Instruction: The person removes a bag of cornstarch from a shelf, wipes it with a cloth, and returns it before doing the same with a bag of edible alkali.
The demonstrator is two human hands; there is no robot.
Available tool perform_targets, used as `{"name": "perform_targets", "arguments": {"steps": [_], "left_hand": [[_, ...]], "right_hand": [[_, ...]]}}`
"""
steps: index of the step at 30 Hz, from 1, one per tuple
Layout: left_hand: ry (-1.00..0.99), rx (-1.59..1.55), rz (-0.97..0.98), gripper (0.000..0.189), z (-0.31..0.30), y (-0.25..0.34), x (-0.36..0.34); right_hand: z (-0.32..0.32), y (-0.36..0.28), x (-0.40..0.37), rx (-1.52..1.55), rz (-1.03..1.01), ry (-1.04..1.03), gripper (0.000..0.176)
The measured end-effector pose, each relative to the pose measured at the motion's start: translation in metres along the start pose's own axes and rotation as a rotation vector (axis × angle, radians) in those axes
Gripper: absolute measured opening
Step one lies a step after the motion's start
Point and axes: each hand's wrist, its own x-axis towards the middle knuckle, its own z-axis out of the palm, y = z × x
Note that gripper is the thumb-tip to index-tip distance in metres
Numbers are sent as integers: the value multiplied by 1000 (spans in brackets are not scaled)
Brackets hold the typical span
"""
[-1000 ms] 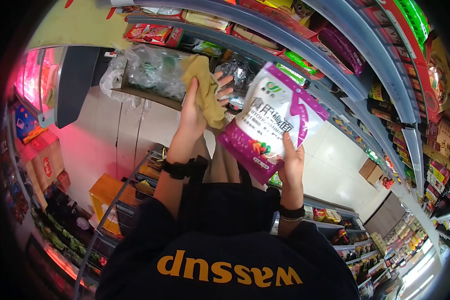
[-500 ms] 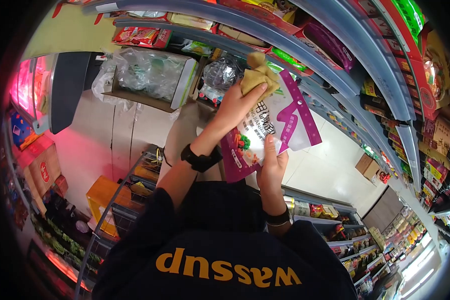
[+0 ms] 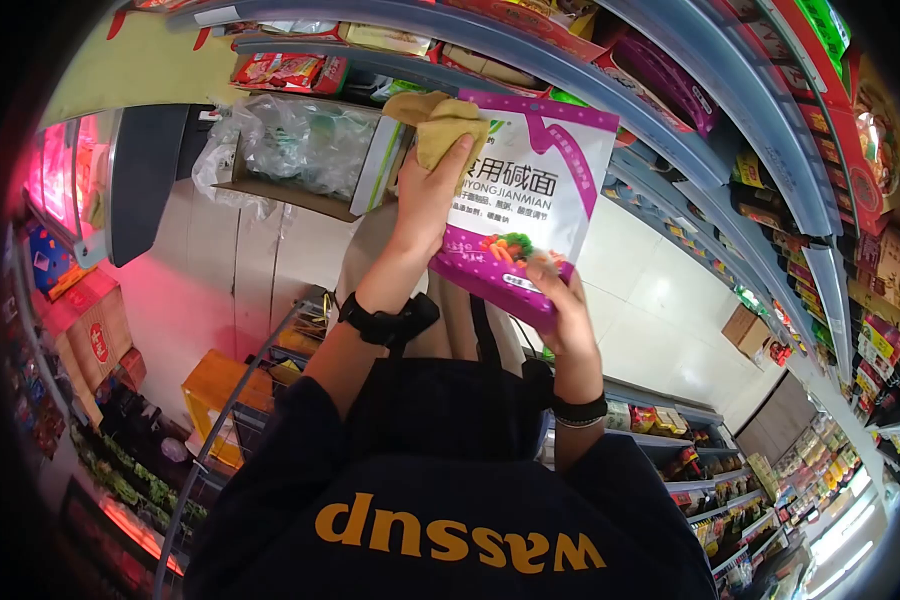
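Observation:
A purple and white packet (image 3: 530, 180) with dark printed characters is held up in front of me, its printed face towards the camera. My left hand (image 3: 430, 195) has its fingers closed on a folded yellow-brown cloth (image 3: 445, 130), which lies against the packet's upper left part. At the packet's lower right corner, my right hand (image 3: 568, 310) grips the edge, thumb on the front face. The fingers behind the packet are hidden.
Shelf edges (image 3: 610, 95) with packaged goods run across the top and right. An open carton (image 3: 355, 205) with clear plastic bags stands at the upper left. A metal rack (image 3: 235, 405) and an orange box (image 3: 210, 385) are at the lower left.
The packet has turned to face the camera more squarely and lies flatter. My left hand with the cloth has moved left, and my right hand has shifted slightly right.

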Motion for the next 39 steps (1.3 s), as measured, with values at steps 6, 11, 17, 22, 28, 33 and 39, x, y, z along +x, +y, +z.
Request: {"name": "perform_targets", "arguments": {"steps": [6,11,17,22,28,33,39], "left_hand": [[6,-534,-407,31,-25,20,-6],[-304,565,369,42,-11,20,-35],[-575,1126,640,66,21,29,-81],[-235,941,553,56,10,20,-65],[-76,525,446,39,1,-12,-46],[81,1,-193,34,-10,-29,-45],[181,-139,-297,41,-28,-56,-28]], "right_hand": [[-10,-10,21,208,-19,119,29],[-6,12,33,134,-125,111,32],[-35,68,32,80,-305,-19,45],[14,42,19,334,-214,182,32],[23,41,11,321,-195,250,27],[29,42,-8,216,-186,305,36],[6,39,-15,149,-57,230,33]]}}
